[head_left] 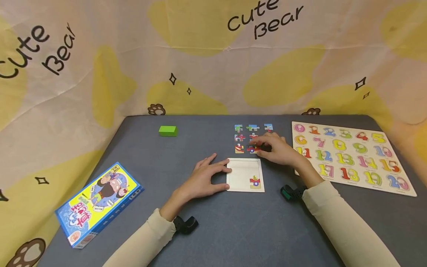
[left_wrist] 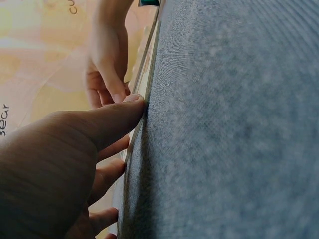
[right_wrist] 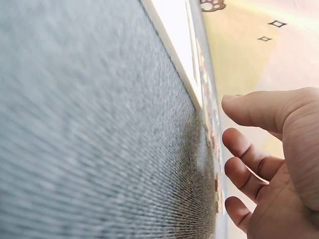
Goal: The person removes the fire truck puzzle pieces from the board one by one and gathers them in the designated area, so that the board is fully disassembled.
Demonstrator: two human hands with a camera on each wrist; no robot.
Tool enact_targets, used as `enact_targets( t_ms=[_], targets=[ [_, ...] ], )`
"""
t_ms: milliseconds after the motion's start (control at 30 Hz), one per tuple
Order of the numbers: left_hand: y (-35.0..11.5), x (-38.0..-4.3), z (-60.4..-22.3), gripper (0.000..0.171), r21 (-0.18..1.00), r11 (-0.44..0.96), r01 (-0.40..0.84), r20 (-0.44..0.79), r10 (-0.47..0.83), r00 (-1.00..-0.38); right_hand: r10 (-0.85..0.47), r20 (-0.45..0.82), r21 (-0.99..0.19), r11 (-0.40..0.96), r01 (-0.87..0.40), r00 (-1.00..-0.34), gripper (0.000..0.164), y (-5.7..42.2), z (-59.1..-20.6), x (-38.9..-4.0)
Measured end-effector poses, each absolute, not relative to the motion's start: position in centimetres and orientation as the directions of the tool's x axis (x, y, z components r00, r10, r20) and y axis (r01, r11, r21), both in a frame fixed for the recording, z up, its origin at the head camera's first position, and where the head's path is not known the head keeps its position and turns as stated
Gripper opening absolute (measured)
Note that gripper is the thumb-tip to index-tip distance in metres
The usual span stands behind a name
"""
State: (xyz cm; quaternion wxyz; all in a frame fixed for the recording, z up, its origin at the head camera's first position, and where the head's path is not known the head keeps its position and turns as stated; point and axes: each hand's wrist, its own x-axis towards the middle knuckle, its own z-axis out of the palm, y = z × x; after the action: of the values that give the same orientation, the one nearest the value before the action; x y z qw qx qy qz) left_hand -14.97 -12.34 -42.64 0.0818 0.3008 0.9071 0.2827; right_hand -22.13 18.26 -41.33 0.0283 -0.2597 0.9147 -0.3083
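Observation:
A small white puzzle tray (head_left: 233, 188) lies flat on the table, with a red, yellow and blue jigsaw piece (head_left: 255, 182) in its lower right corner. My left hand (head_left: 203, 180) has its fingers spread, thumb and fingertips at the tray's left edge. Behind the tray, several loose jigsaw pieces (head_left: 238, 149) lie in rows. Over the right side of those rows reaches my right hand (head_left: 280, 149), its thumb and fingertips close above a red car piece (head_left: 252, 149) and hiding part of the rows. Space shows between thumb and fingers (right_wrist: 239, 172) in the right wrist view.
On the right lies a number puzzle board (head_left: 353, 155), partly behind the right forearm. A green block (head_left: 168, 131) sits at the back left. A blue and yellow box (head_left: 100, 204) is at the left edge of the table (head_left: 233, 230). A printed cloth hangs behind.

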Motion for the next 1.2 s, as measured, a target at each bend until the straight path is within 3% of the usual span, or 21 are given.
enact_targets(
  t_ms=[333, 633, 1200],
  targets=[
    [-12.5, -15.0, -42.6, 0.047, 0.57, 0.664, 0.483, 0.006, 0.585, -0.811, -0.574, 0.111, -0.65, 0.576, -0.496, -0.812, 0.032, 18.2, -40.8, -19.8],
    [-12.5, -15.1, -43.0, 0.047, 0.561, 0.674, 0.48, 0.003, 0.578, -0.816, -0.644, 0.017, -0.631, 0.586, -0.508, -0.765, 0.031, 17.9, -40.8, -18.1],
    [-12.3, -15.1, -42.8, 0.047, 0.564, 0.665, 0.49, 0.017, 0.584, -0.812, -0.69, 0.011, -0.605, 0.572, -0.554, -0.724, 0.031, 17.7, -40.7, -16.8]
  ],
)
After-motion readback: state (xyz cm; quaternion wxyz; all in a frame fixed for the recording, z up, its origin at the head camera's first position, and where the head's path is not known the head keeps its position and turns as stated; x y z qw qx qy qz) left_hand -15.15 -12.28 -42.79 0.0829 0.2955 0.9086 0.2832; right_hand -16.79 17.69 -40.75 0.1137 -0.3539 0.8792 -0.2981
